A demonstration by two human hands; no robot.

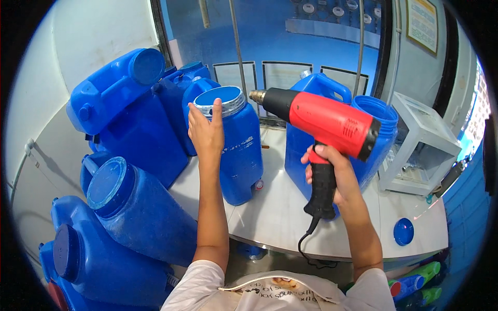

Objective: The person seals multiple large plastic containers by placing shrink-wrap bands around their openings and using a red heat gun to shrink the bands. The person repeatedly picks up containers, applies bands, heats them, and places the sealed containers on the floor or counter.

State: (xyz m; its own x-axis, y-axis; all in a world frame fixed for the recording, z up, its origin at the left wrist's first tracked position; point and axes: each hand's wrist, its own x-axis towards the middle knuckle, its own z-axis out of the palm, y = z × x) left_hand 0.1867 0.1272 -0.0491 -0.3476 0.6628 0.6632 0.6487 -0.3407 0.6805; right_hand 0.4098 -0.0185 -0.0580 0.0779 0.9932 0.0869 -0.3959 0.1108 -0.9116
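Observation:
My right hand (334, 168) is closed around the black handle of a red and black heat gun (329, 116). Its metal nozzle points left, close to the round neck of a tall blue plastic jug (241, 155) standing on the table. A clear, wrinkled film band (228, 105) circles the edge of that jug's blue cap (218, 95). My left hand (206, 129) rests against the near left side of the band, fingers stretched up and thumb apart. Behind the heat gun stands another blue jug (301, 155), partly hidden by the tool and my right arm.
Several blue jugs crowd the left, including a tilted one (140, 192) and one lying on top (116, 88). Right of the heat gun are an uncapped jug (376, 111), a white box frame (420, 150) and a loose blue cap (403, 231). The power cord (303, 243) hangs over the table edge.

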